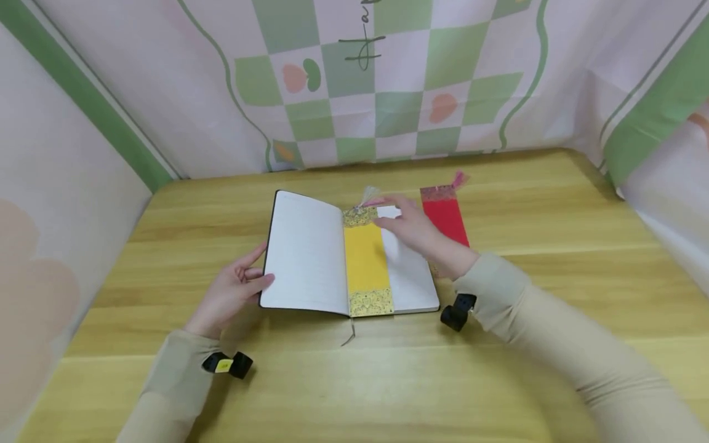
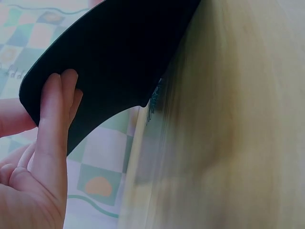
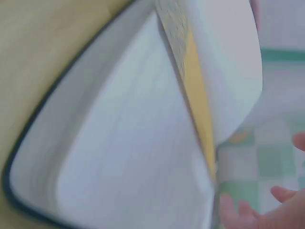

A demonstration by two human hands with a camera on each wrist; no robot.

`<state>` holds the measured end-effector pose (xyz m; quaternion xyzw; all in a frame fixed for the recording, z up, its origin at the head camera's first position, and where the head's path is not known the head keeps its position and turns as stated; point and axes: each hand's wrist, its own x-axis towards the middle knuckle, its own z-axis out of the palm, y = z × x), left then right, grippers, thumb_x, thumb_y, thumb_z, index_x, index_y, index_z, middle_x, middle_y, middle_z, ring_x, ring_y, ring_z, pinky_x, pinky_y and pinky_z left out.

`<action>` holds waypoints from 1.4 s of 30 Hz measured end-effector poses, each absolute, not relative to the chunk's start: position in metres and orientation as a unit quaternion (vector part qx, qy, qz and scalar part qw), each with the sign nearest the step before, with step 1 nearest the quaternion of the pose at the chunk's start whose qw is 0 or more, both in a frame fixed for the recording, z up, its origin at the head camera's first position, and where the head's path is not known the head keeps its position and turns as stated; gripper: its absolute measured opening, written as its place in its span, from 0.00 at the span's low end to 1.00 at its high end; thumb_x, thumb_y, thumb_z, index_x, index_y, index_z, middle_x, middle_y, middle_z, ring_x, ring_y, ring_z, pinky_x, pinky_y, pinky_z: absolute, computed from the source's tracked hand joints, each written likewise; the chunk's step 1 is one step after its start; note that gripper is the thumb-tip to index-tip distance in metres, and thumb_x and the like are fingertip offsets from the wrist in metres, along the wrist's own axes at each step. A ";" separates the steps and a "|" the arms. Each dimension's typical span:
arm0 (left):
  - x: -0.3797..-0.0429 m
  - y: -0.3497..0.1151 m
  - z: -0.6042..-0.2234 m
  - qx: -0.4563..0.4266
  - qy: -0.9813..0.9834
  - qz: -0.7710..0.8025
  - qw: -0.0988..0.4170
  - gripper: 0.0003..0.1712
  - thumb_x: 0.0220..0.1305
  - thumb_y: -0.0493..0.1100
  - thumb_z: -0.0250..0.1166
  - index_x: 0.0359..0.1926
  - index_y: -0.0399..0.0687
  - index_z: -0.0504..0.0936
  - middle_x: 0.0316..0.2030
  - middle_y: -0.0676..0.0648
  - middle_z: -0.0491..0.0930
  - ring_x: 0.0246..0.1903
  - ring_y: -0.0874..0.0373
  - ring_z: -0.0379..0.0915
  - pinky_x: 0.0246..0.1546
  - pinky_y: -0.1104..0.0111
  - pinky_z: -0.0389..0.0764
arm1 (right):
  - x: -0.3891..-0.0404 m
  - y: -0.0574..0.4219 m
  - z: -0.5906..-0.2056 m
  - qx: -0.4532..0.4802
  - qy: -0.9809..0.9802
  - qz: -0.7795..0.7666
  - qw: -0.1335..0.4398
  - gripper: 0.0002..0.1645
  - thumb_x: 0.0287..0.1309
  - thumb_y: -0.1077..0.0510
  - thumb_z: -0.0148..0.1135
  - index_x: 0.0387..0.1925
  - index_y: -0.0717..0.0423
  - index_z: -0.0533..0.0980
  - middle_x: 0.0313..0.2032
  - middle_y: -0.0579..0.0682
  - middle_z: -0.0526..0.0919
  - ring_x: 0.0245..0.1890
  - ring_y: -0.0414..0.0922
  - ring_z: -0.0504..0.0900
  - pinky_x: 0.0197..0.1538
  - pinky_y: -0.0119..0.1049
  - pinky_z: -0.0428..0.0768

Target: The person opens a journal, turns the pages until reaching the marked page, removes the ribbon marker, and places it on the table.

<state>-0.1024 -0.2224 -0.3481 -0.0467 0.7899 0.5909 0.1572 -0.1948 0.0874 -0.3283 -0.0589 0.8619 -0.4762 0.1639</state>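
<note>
An open notebook (image 1: 310, 258) with a black cover and white pages lies on the table. My left hand (image 1: 235, 289) pinches the outer edge of its raised left side, thumb on the page and fingers against the black cover (image 2: 109, 57). Along the inner fold, on the right page, lies a yellow bookmark (image 1: 365, 258) with patterned ends and a pale tassel (image 1: 368, 195). Over the bookmark's top end is my right hand (image 1: 412, 227), thumb and fingers spread apart. In the right wrist view, that hand's fingers (image 3: 281, 193) show beyond the page's far edge.
A red bookmark (image 1: 445, 218) with a pink tassel (image 1: 458, 179) lies right of the notebook, partly hidden by my right forearm. A thin ribbon (image 1: 350, 335) sticks out below the spine. Dark green fringe (image 2: 152, 102) shows by the cover. A checked curtain (image 1: 354, 92) hangs behind the wooden table (image 1: 388, 381).
</note>
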 end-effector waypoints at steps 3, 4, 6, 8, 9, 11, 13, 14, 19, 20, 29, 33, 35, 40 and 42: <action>-0.103 -0.223 -0.348 -0.047 0.788 0.593 0.158 0.40 0.66 0.38 0.60 0.73 0.61 0.52 0.33 0.54 0.83 0.29 0.65 0.77 0.33 0.71 0.80 | -0.204 0.096 -0.328 0.020 0.797 -0.555 0.237 0.40 0.67 0.52 0.50 0.73 0.56 0.46 0.72 0.60 0.49 0.69 0.59 0.55 0.64 0.52 0.67; -0.103 -0.222 -0.347 -0.048 0.788 0.593 0.159 0.40 0.66 0.38 0.60 0.73 0.61 0.52 0.33 0.54 0.83 0.30 0.65 0.77 0.34 0.71 0.80 | -0.207 0.099 -0.329 0.039 0.774 -0.578 0.257 0.40 0.68 0.53 0.49 0.73 0.56 0.43 0.72 0.60 0.48 0.70 0.60 0.54 0.64 0.52 0.67; -0.103 -0.222 -0.347 -0.047 0.787 0.594 0.160 0.40 0.66 0.39 0.60 0.73 0.62 0.52 0.34 0.54 0.83 0.31 0.65 0.78 0.35 0.71 0.80 | -0.210 0.103 -0.331 0.055 0.732 -0.615 0.287 0.41 0.69 0.54 0.47 0.73 0.58 0.38 0.72 0.62 0.45 0.70 0.62 0.53 0.65 0.54 0.65; -0.103 -0.222 -0.347 -0.045 0.788 0.592 0.159 0.40 0.66 0.39 0.60 0.73 0.62 0.53 0.34 0.54 0.82 0.31 0.65 0.77 0.35 0.71 0.80 | -0.212 0.106 -0.333 0.054 0.698 -0.642 0.313 0.42 0.69 0.57 0.44 0.73 0.60 0.34 0.72 0.62 0.43 0.70 0.63 0.51 0.65 0.55 0.63; -0.103 -0.222 -0.347 -0.044 0.789 0.592 0.160 0.40 0.66 0.39 0.60 0.73 0.63 0.53 0.34 0.53 0.83 0.31 0.65 0.77 0.35 0.70 0.79 | -0.213 0.107 -0.335 0.050 0.685 -0.650 0.324 0.42 0.69 0.58 0.44 0.73 0.61 0.32 0.72 0.63 0.42 0.70 0.64 0.50 0.66 0.56 0.62; -0.104 -0.222 -0.347 -0.043 0.788 0.593 0.159 0.40 0.66 0.39 0.60 0.73 0.62 0.52 0.35 0.53 0.83 0.32 0.65 0.78 0.35 0.70 0.80 | -0.214 0.107 -0.338 0.046 0.661 -0.663 0.349 0.43 0.70 0.60 0.41 0.72 0.60 0.29 0.72 0.63 0.40 0.71 0.64 0.48 0.66 0.56 0.62; -0.104 -0.222 -0.347 -0.045 0.789 0.592 0.158 0.40 0.66 0.39 0.60 0.73 0.61 0.52 0.36 0.52 0.83 0.32 0.65 0.78 0.34 0.70 0.80 | -0.214 0.104 -0.342 0.050 0.644 -0.668 0.369 0.44 0.69 0.60 0.41 0.72 0.58 0.26 0.73 0.63 0.40 0.71 0.63 0.48 0.66 0.55 0.62; -0.104 -0.222 -0.347 -0.045 0.789 0.592 0.157 0.40 0.66 0.38 0.60 0.73 0.61 0.52 0.37 0.52 0.84 0.32 0.64 0.79 0.35 0.70 0.80 | -0.214 0.102 -0.343 0.052 0.639 -0.669 0.377 0.45 0.69 0.61 0.41 0.72 0.56 0.26 0.73 0.63 0.40 0.71 0.63 0.48 0.65 0.55 0.63; -0.104 -0.221 -0.347 -0.045 0.790 0.591 0.155 0.40 0.66 0.38 0.60 0.73 0.61 0.52 0.37 0.52 0.83 0.31 0.65 0.78 0.33 0.71 0.79 | -0.214 0.092 -0.347 0.067 0.659 -0.642 0.385 0.46 0.68 0.62 0.46 0.73 0.50 0.29 0.72 0.61 0.48 0.70 0.59 0.54 0.62 0.53 0.68; -0.104 -0.221 -0.347 -0.045 0.790 0.591 0.156 0.40 0.66 0.38 0.60 0.73 0.62 0.52 0.37 0.52 0.83 0.30 0.65 0.77 0.32 0.71 0.79 | -0.213 0.090 -0.347 0.068 0.670 -0.632 0.384 0.47 0.67 0.62 0.47 0.73 0.49 0.30 0.71 0.61 0.49 0.70 0.58 0.55 0.61 0.52 0.70; -0.104 -0.219 -0.345 -0.046 0.790 0.591 0.157 0.40 0.66 0.38 0.60 0.73 0.63 0.52 0.35 0.54 0.82 0.27 0.65 0.74 0.29 0.73 0.76 | -0.211 0.083 -0.355 0.035 0.746 -0.561 0.358 0.46 0.62 0.70 0.51 0.74 0.52 0.40 0.64 0.62 0.60 0.56 0.55 0.73 0.46 0.41 0.82; -0.104 -0.219 -0.344 -0.044 0.792 0.589 0.156 0.40 0.66 0.39 0.60 0.73 0.63 0.53 0.37 0.52 0.83 0.28 0.65 0.75 0.30 0.72 0.77 | -0.211 0.084 -0.358 0.025 0.750 -0.564 0.344 0.42 0.61 0.71 0.51 0.72 0.55 0.46 0.58 0.61 0.65 0.45 0.49 0.77 0.45 0.41 0.82; -0.104 -0.219 -0.344 -0.043 0.791 0.589 0.158 0.40 0.66 0.39 0.60 0.73 0.62 0.52 0.37 0.53 0.83 0.28 0.65 0.75 0.30 0.72 0.77 | -0.211 0.086 -0.358 0.021 0.750 -0.567 0.341 0.41 0.61 0.71 0.52 0.72 0.55 0.48 0.54 0.60 0.68 0.41 0.46 0.77 0.44 0.39 0.82; -0.103 -0.219 -0.344 -0.040 0.783 0.599 0.166 0.40 0.66 0.38 0.59 0.73 0.61 0.50 0.31 0.55 0.82 0.25 0.66 0.73 0.29 0.73 0.77 | -0.211 0.092 -0.359 0.007 0.745 -0.570 0.347 0.39 0.63 0.69 0.52 0.72 0.55 0.49 0.46 0.55 0.71 0.34 0.41 0.79 0.38 0.34 0.82; -0.103 -0.219 -0.343 -0.038 0.781 0.600 0.166 0.40 0.67 0.38 0.59 0.73 0.60 0.50 0.30 0.55 0.82 0.24 0.66 0.72 0.29 0.73 0.76 | -0.212 0.096 -0.358 0.006 0.745 -0.569 0.350 0.39 0.63 0.68 0.52 0.72 0.54 0.50 0.47 0.55 0.72 0.34 0.41 0.79 0.36 0.33 0.81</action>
